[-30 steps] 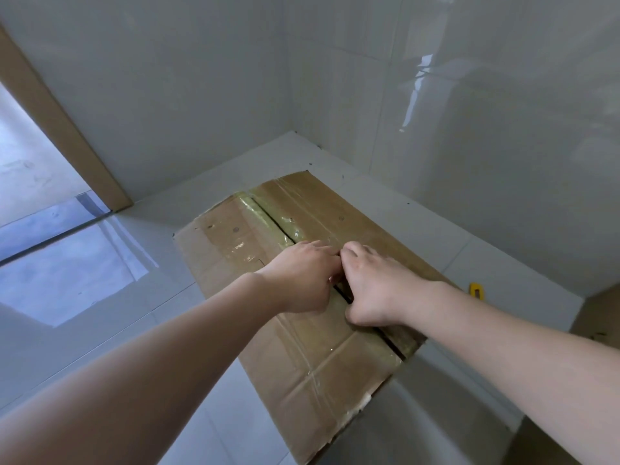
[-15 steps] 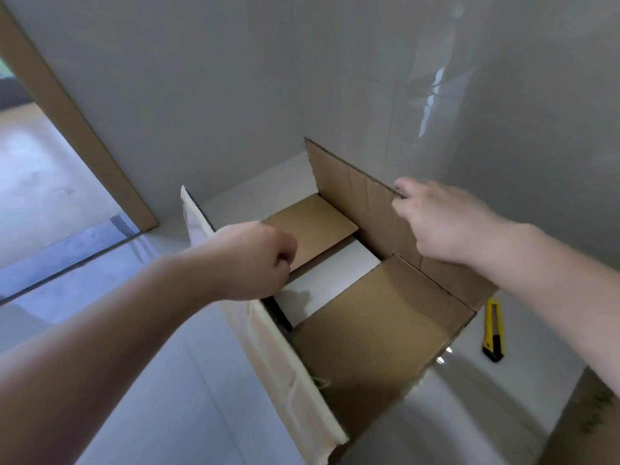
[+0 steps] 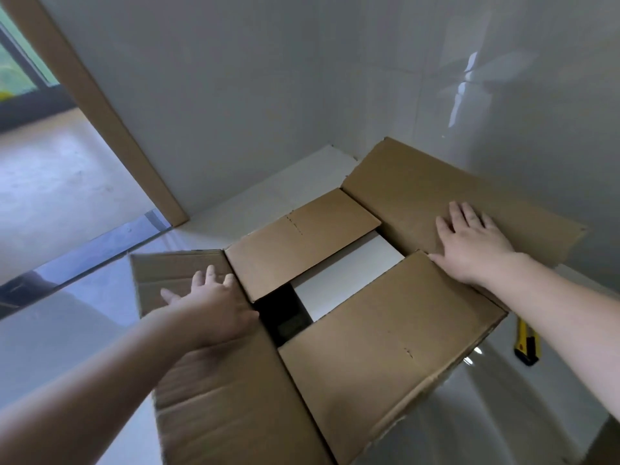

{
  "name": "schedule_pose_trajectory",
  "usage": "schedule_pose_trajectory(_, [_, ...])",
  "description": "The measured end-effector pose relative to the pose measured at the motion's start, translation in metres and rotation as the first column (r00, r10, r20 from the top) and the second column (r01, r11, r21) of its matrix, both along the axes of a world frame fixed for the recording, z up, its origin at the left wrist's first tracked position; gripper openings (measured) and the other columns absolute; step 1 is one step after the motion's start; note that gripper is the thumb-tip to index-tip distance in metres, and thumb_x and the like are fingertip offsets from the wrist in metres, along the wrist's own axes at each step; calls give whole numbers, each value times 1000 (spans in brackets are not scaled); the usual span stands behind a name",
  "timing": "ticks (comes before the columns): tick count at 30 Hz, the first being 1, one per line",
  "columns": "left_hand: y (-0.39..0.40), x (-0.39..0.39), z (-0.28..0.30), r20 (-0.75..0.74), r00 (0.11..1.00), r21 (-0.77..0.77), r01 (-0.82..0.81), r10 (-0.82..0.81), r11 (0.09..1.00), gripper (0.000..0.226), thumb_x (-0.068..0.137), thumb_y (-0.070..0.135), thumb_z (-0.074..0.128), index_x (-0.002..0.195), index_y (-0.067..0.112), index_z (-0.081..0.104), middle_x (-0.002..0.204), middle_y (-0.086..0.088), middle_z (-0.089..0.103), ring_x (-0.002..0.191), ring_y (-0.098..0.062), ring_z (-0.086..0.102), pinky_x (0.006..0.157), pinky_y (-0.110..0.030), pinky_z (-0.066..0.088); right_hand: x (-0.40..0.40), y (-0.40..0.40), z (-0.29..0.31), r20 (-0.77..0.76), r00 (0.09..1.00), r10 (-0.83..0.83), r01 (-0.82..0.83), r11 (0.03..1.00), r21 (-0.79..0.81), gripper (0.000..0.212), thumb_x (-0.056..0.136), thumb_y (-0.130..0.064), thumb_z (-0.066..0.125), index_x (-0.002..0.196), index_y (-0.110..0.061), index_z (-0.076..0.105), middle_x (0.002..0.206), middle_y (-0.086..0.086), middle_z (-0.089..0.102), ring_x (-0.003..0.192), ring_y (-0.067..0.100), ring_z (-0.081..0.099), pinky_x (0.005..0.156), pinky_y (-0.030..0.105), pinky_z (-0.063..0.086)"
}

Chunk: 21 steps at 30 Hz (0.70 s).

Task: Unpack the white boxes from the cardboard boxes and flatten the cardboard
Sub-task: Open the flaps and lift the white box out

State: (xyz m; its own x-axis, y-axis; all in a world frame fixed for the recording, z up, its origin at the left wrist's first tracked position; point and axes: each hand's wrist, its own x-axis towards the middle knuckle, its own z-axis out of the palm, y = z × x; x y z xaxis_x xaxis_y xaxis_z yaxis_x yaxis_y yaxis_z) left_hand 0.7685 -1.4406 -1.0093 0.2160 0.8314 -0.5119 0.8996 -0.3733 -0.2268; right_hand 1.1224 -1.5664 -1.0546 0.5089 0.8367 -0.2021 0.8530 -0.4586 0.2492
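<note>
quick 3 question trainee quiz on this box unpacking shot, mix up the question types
1. True or false: both outer flaps of the cardboard box are folded outward.
2. Multiple choice: the left hand is
A. gripping a knife
B. pressing flat on the left outer flap
C. lifting the white box
3. Fill in: the yellow utility knife lies on the floor to the ____ of the box.

Key
1. True; the right hand presses the right outer flap down as well, while the two inner flaps remain closed over the white box.
2. B
3. right
</note>
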Motion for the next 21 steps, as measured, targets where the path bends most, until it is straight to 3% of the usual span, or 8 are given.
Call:
schedule_pose_trajectory(5, [14,-5,-51,273,928,-13,-261,255,965,101,86,66,46,151,3,-2,156,-23,6,143,-40,16,115,-45,23,-10,9,-19,-152,987,-45,50,998,27,70,99,-52,22,152,-11,3,159,20,-5,147,33,-3,118,45,9])
schedule_pose_trajectory(8, [19,0,-63,382,861,-50,-342,334,938,98,88,56,51,150,1,-2,156,-23,11,141,-37,23,113,-43,27,-13,12,-26,-235,968,-84,92,995,26,69,100,-50,21,152,-10,2,158,20,-2,146,35,2,118,46,13])
schedule_pose_trajectory(11, [22,3,-73,475,797,-107,-369,374,923,80,87,41,56,145,2,17,146,-23,31,129,-37,41,103,-45,40,-14,12,-34,-314,945,-94,117,992,54,67,100,-49,23,151,-9,7,157,19,15,143,35,21,112,43,26])
schedule_pose_trajectory(14, [23,0,-79,668,531,-348,-396,521,850,52,76,17,54,126,17,36,118,-15,56,98,-35,60,75,-43,53,-11,13,-37,-366,925,-102,144,985,91,60,99,-51,28,141,-9,31,131,16,52,117,33,52,87,37,43])
schedule_pose_trajectory(16, [24,-2,-81,701,380,-475,-383,604,792,44,77,10,53,117,21,40,113,-14,58,99,-35,62,76,-47,56,-11,14,-39,-385,916,-113,161,982,94,57,98,-53,30,133,-9,38,114,14,60,102,31,56,75,35,43])
schedule_pose_trajectory(18, [23,-3,-80,720,396,-441,-372,570,817,42,78,11,58,116,19,40,112,-12,58,98,-33,61,79,-48,55,-14,16,-39,-322,940,-108,140,987,75,63,98,-53,28,143,-9,25,128,18,53,114,33,53,86,37,43])
schedule_pose_trajectory(21, [25,-2,-76,708,602,-187,-345,370,920,62,76,18,68,127,13,34,126,-10,48,102,-25,54,80,-39,50,-30,20,-33,-148,988,44,-32,996,86,66,99,-51,22,152,-16,2,158,17,9,145,32,15,117,45,15])
